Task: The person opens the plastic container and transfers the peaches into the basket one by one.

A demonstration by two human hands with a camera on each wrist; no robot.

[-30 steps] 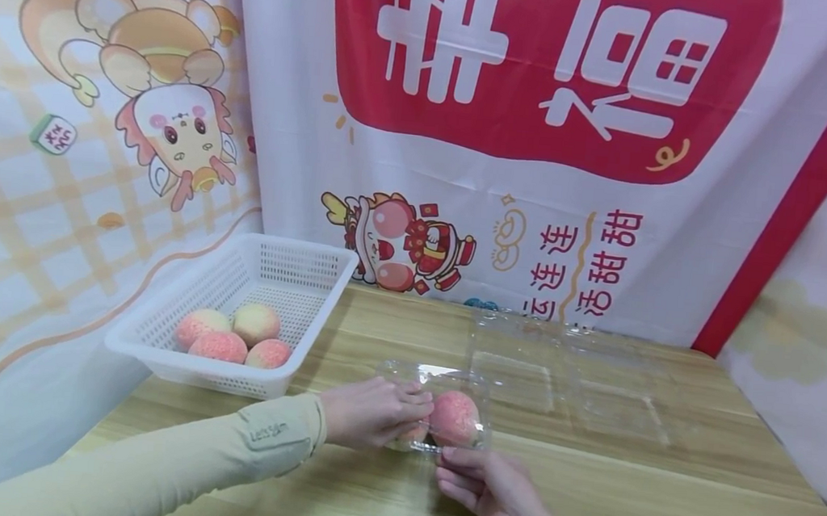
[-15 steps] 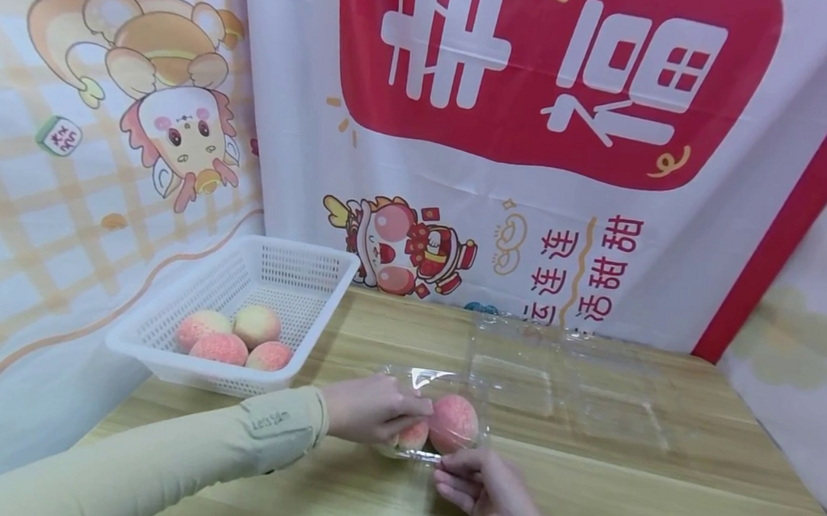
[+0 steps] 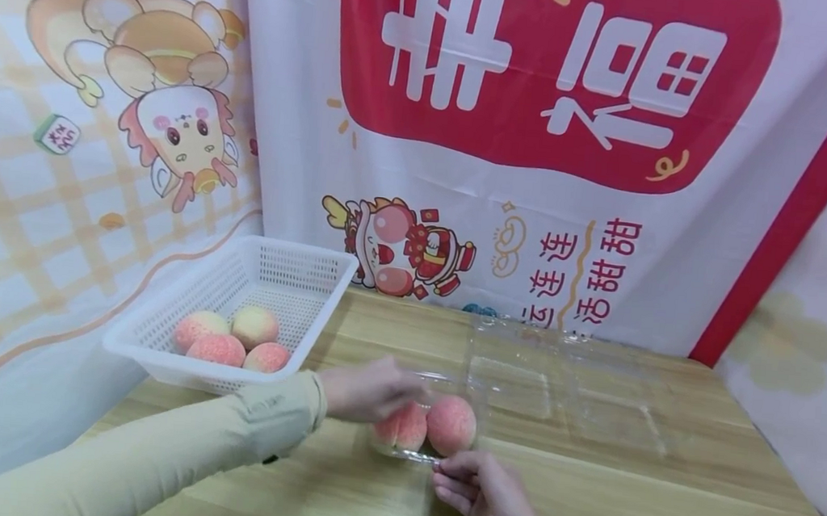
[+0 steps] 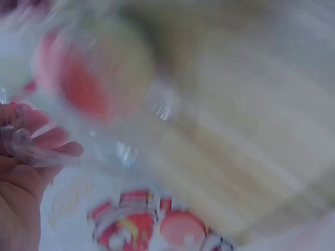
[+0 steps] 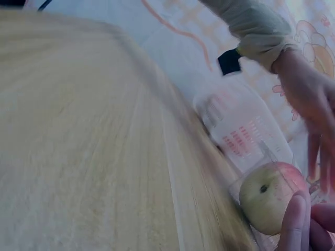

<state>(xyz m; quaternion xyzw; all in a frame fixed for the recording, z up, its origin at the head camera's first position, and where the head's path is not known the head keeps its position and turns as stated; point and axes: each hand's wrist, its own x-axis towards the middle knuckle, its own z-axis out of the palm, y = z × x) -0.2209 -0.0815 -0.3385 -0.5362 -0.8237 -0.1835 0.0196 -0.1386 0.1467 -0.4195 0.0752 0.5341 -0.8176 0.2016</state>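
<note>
Two pink-and-cream peaches, the left peach (image 3: 402,429) and the right peach (image 3: 451,425), sit side by side in a clear plastic clamshell container (image 3: 408,454). My right hand (image 3: 488,495) pinches the container's near edge at its right corner. Blurred in the head view, my left hand (image 3: 368,388) is above the left side of the container. In the left wrist view, the clear plastic lid's edge (image 4: 44,152) runs across that hand's curled fingers, which seem to grip it. The right wrist view shows my right thumb (image 5: 294,222) close by a peach (image 5: 269,196).
A white perforated basket (image 3: 319,299) at the left holds several peaches (image 3: 217,349). Further clear plastic containers (image 3: 564,383) lie at the back right of the wooden table (image 3: 656,504). Printed cloth (image 3: 291,151) hangs behind and at the sides.
My left hand has risen off the container's left side, away from the left peach, which now shows more fully. My right hand has stayed at the near right corner.
</note>
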